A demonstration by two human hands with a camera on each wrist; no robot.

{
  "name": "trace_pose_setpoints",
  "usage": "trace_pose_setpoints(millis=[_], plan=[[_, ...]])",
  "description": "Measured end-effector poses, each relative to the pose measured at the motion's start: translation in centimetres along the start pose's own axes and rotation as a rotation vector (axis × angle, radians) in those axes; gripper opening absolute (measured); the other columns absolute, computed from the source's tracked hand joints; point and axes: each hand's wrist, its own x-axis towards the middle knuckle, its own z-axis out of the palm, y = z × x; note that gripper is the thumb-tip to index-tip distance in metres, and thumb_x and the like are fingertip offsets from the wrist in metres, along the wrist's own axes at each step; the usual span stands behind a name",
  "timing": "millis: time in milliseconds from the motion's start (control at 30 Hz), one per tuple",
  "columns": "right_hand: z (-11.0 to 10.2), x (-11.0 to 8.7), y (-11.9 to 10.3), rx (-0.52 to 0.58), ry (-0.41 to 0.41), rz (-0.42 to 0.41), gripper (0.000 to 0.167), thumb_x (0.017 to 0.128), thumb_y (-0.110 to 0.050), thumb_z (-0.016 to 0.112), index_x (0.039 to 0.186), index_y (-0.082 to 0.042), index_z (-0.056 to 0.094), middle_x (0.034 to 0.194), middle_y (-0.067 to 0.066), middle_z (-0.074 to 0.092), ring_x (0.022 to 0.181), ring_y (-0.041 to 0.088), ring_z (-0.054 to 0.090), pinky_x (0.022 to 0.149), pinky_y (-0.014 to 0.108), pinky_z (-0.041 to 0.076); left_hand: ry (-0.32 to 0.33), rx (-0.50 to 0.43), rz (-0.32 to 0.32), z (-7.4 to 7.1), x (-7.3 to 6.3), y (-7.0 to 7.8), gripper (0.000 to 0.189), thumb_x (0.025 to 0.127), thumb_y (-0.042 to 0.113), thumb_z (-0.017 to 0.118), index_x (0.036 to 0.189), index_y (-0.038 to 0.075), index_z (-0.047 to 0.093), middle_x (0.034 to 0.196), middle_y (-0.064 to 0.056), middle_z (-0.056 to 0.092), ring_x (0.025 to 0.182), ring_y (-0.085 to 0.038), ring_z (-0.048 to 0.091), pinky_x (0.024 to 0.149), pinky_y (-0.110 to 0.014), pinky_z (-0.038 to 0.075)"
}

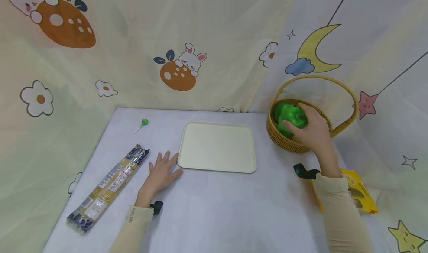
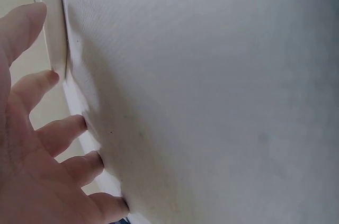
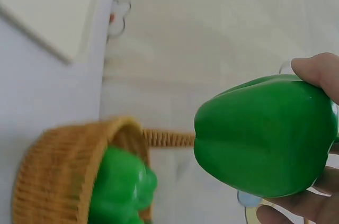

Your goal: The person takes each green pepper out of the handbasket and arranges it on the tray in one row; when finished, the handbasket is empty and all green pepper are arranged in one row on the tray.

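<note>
A smooth, glossy green pepper (image 3: 265,134), plump and softly lobed, was clasped in the right hand (image 1: 312,128), thumb on 1 side and curled fingers on the other. In the head view it lay over the mouth of a round wicker basket (image 1: 291,143), while the right wrist view showed it apart from the rim. There its long axis ran nearly level across the picture, the dimpled, narrower end to the left and the broader end toward the fingers. The basket, of coarse tan weave with a tall arched handle (image 1: 346,125), held at least 1 other shiny pepper (image 3: 119,184). The left hand (image 1: 160,175) rested on the white-covered table (image 1: 234,212) with its 5 digits spread apart and grasping nothing, just beside the near left corner of a flat cream tray (image 1: 217,147) with rounded corners and a low raised rim. Left of that hand, a long clear plastic pack of pale sticks (image 1: 108,190), crinkled at its dark blue ends, slanted away to the right. Beyond it lay a green lollipop (image 1: 144,122), its thin stick pointing toward the near left. A yellow packet (image 1: 362,193) was partly hidden by the beige right sleeve (image 1: 344,212).
</note>
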Motion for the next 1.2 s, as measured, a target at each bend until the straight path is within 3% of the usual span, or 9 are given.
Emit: trace_pose_setpoints(millis=[200,400,700,1000,1200], plan=[[2.3,0.3,-1.1,0.002,-0.022,-0.068,0.079,0.088,-0.044,0.073,0.149,-0.003,0.044,0.145,0.026,0.052,0.12,0.046,0.054,0.093,0.067,0.048,-0.001,-0.009,-0.007,0.2,0.1,0.0,0.071,0.098,0.049,0.058,0.157,0.017,0.035,0.166,-0.024,0.02,0.153,-0.054,0.007,0.114,-0.082,0.003],[3.8,0.5,-2.0,-0.001,-0.138,-0.047,0.083,0.09,-0.051,0.069,0.153,-0.006,0.038,0.152,0.025,0.046,0.132,0.047,0.048,0.103,0.069,0.044,0.012,0.004,-0.004,0.2,0.1,0.1,0.07,0.098,0.048,0.059,0.156,0.017,0.037,0.165,-0.025,0.023,0.153,-0.054,0.009,0.113,-0.083,0.005],[6.4,0.6,-2.8,-0.001,-0.187,-0.067,0.084,0.089,-0.049,0.071,0.151,-0.002,0.04,0.152,0.026,0.046,0.137,0.047,0.046,0.111,0.066,0.04,0.025,0.007,-0.008,0.2,0.1,0.3,0.069,0.097,0.046,0.06,0.155,0.017,0.039,0.164,-0.025,0.025,0.152,-0.055,0.011,0.113,-0.083,0.007],[8.7,0.6,-3.7,-0.014,-0.268,-0.102,0.083,0.088,-0.051,0.071,0.151,-0.008,0.04,0.151,0.022,0.047,0.128,0.043,0.054,0.101,0.061,0.049,0.034,0.014,-0.006,0.0,-0.1,0.1,0.068,0.098,0.047,0.06,0.156,0.018,0.038,0.164,-0.025,0.025,0.152,-0.055,0.012,0.114,-0.083,0.008],[11.0,0.2,-4.5,-0.015,-0.307,-0.179,0.082,0.087,-0.049,0.073,0.151,-0.007,0.042,0.147,0.023,0.051,0.12,0.041,0.06,0.096,0.056,0.055,0.027,0.025,-0.005,-0.1,0.0,0.1,0.068,0.098,0.046,0.059,0.156,0.018,0.037,0.164,-0.026,0.025,0.152,-0.055,0.012,0.114,-0.083,0.009]])
